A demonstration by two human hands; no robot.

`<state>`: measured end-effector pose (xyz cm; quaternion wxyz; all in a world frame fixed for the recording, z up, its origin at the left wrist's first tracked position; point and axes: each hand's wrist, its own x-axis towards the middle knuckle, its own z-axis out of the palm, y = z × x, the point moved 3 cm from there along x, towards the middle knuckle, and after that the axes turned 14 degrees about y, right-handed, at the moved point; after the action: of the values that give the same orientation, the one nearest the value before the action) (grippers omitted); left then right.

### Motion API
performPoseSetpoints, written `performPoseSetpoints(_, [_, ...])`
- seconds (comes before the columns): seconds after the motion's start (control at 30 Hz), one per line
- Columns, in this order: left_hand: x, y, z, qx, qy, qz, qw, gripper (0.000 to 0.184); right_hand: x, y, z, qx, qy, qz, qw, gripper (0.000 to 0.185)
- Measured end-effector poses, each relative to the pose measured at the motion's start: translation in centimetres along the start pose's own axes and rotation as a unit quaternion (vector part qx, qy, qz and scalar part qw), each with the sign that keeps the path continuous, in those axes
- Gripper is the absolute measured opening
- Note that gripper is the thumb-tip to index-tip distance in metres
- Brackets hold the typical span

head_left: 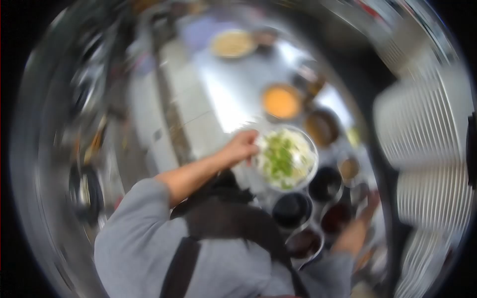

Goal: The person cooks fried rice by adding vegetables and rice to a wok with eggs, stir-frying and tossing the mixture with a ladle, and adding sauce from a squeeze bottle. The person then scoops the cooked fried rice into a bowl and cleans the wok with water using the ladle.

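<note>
My left hand point(243, 148) is closed on the near-left rim of a round bowl point(313, 174). Chopped green pieces, which look like scallions point(279, 158), lie over pale white food inside it. Over to the right, my right hand point(370, 201) reaches low among the containers, beside a small clear-looking cup point(358, 193). Motion blur smears its fingers, so what it touches or holds does not show. Just below the bowl sit dark round pots point(292, 210).
An orange-filled bowl point(281, 101) and a brown-filled pot point(322, 127) stand beyond on the metal counter point(226, 87). Farther off is a pale-filled round dish point(232, 43). Tall stacks of white ribbed containers point(415, 119) line the right side.
</note>
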<state>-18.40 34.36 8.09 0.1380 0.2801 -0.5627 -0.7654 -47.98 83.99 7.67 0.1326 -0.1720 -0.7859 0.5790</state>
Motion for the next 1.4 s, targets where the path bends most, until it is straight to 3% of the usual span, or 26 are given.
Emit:
performPoseSetpoints(0.03, [0.4,-1.7,-0.3,-0.008,0.007,0.015,1.000,0.025,-2.2,-4.5,0.3,-0.090,-0.020,-0.110,0.990,0.029])
performPoseSetpoints(0.07, [-0.4,-1.4,-0.1,-0.033,0.022,-0.006,0.999,0.026,5.9,1.3,-3.6,-0.020,-0.073,-0.173,0.982,0.028])
performPoseSetpoints(0.1, [-0.5,-2.6,-0.2,-0.034,0.046,0.006,0.998,0.024,8.5,1.1,-5.4,-0.214,-0.020,-0.325,0.921,0.032])
performPoseSetpoints(0.17, [-0.8,-4.6,0.1,-0.099,0.097,0.014,0.990,0.013,9.8,-0.4,-9.0,-0.181,0.093,-0.381,0.902,0.032])
performPoseSetpoints(0.23, [-1.2,-6.4,1.5,-0.147,0.165,0.055,0.974,0.005,7.0,-5.5,-7.3,-0.155,0.122,-0.347,0.917,0.031])
performPoseSetpoints(0.33, [0.7,-8.0,6.9,-0.210,0.237,0.080,0.945,0.006,5.0,-11.4,0.6,-0.112,0.010,-0.342,0.933,0.029])
performPoseSetpoints(0.37, [-1.9,-4.7,5.6,-0.195,0.261,0.077,0.942,0.007,2.0,-13.7,2.1,-0.122,-0.041,-0.305,0.944,0.029])
performPoseSetpoints(0.4, [-2.5,-4.2,6.0,-0.177,0.309,0.084,0.931,0.009,-2.8,-15.4,6.5,-0.049,-0.088,-0.467,0.879,0.027])
performPoseSetpoints(0.43, [-2.7,-4.9,6.8,-0.186,0.332,0.089,0.921,0.009,-3.9,-16.3,10.8,0.020,-0.185,-0.551,0.814,0.024])
performPoseSetpoints(0.47, [-3.6,-4.9,6.7,-0.168,0.376,0.087,0.907,0.006,-7.0,-17.9,13.3,-0.100,-0.240,-0.389,0.884,0.023])
performPoseSetpoints(0.5, [-4.6,-4.4,6.6,-0.156,0.419,0.088,0.890,0.005,-7.9,-19.0,16.2,0.010,-0.343,-0.420,0.840,0.022])
performPoseSetpoints(0.57, [-8.0,-1.7,6.4,-0.132,0.468,0.090,0.869,0.005,-8.3,-22.8,20.8,-0.029,-0.393,-0.391,0.832,0.021])
performPoseSetpoints(0.63, [-8.2,-2.3,7.5,-0.136,0.533,0.093,0.830,0.005,-5.8,-22.9,26.9,-0.003,-0.534,-0.386,0.752,0.020])
performPoseSetpoints(0.8, [-11.5,0.3,12.1,-0.125,0.677,0.094,0.719,0.006,-7.7,-27.5,33.5,0.025,-0.611,-0.397,0.684,0.019])
performPoseSetpoints(0.83, [-11.8,0.0,12.8,-0.153,0.712,0.075,0.681,0.006,-9.1,-27.9,35.6,-0.005,-0.648,-0.397,0.650,0.019])
performPoseSetpoints(0.87, [-11.8,0.7,13.6,-0.158,0.723,0.071,0.668,0.006,-11.0,-29.1,37.9,0.026,-0.665,-0.454,0.593,0.018])
performPoseSetpoints(0.9, [-11.7,1.1,14.5,-0.191,0.757,0.072,0.620,0.007,-12.7,-30.1,39.8,0.063,-0.673,-0.506,0.536,0.017])
performPoseSetpoints(0.93, [-11.6,1.4,15.4,-0.219,0.790,0.073,0.568,0.008,-14.9,-31.3,41.2,0.068,-0.688,-0.514,0.507,0.016])
performPoseSetpoints(1.03, [-11.0,3.4,18.3,-0.196,0.850,0.094,0.480,0.008,-22.9,-36.5,43.9,0.129,-0.730,-0.530,0.412,0.017])
performPoseSetpoints(1.07, [-10.7,1.9,17.2,-0.204,0.842,0.118,0.484,0.007,-24.8,-36.9,44.0,0.181,-0.718,-0.549,0.387,0.019])
performPoseSetpoints(1.13, [-9.7,2.9,18.5,-0.221,0.866,0.120,0.433,0.008,-30.6,-39.6,45.2,0.259,-0.720,-0.577,0.286,0.025])
performPoseSetpoints(1.23, [-8.0,4.8,20.9,-0.247,0.898,0.128,0.340,0.013,-42.0,-41.5,47.7,0.406,-0.661,-0.616,0.137,0.029])
performPoseSetpoints(1.27, [-7.9,5.7,20.6,-0.256,0.912,0.119,0.297,0.015,-46.8,-41.3,49.5,0.428,-0.665,-0.601,0.119,0.029])
performPoseSetpoints(1.33, [-5.7,7.6,21.5,-0.270,0.927,0.121,0.233,0.015,-54.5,-37.7,55.1,0.240,-0.634,-0.735,0.008,0.034])
performPoseSetpoints(1.4, [-4.3,9.9,22.4,-0.285,0.937,0.122,0.163,0.016,-59.8,-34.0,59.5,0.198,-0.637,-0.742,-0.069,0.034])
